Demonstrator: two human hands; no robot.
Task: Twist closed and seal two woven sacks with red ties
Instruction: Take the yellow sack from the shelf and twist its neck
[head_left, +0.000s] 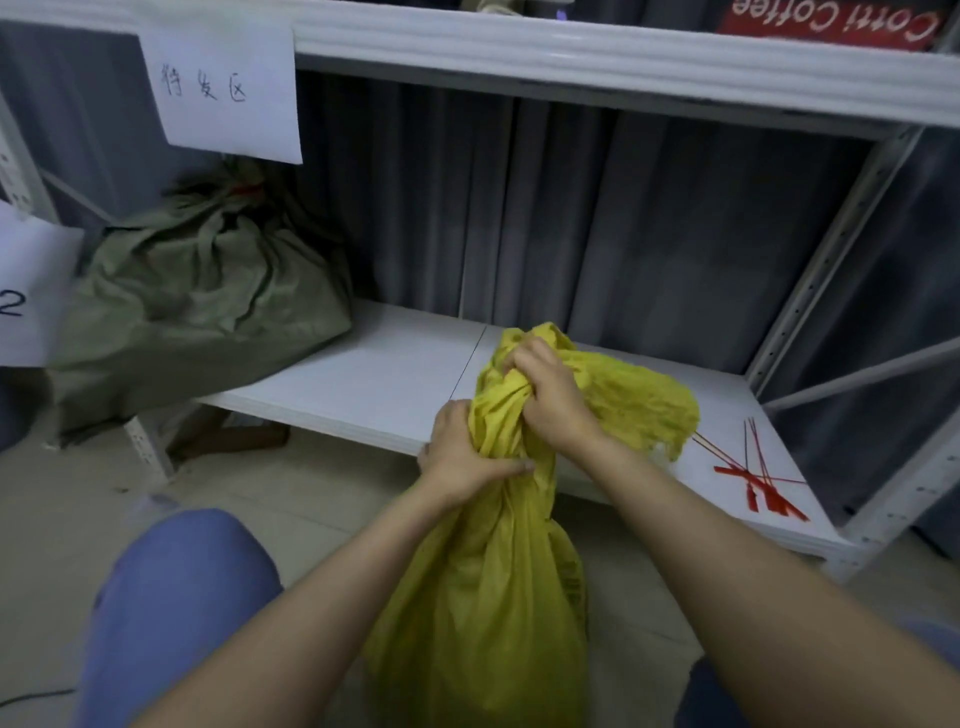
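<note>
A yellow woven sack stands on the floor between my knees, its neck gathered into a bunch. My left hand grips the neck low down. My right hand is closed around the neck just above it, and the loose mouth of the sack flops to the right over the shelf. Several red ties lie loose on the white shelf board at the right. A green woven sack sits on the shelf at the left, its top bunched with something red at the neck.
The low white shelf board runs across in front of me, with a metal upright at the right and grey curtain behind. Paper labels hang from the upper shelf. My blue-clad knee is at the lower left.
</note>
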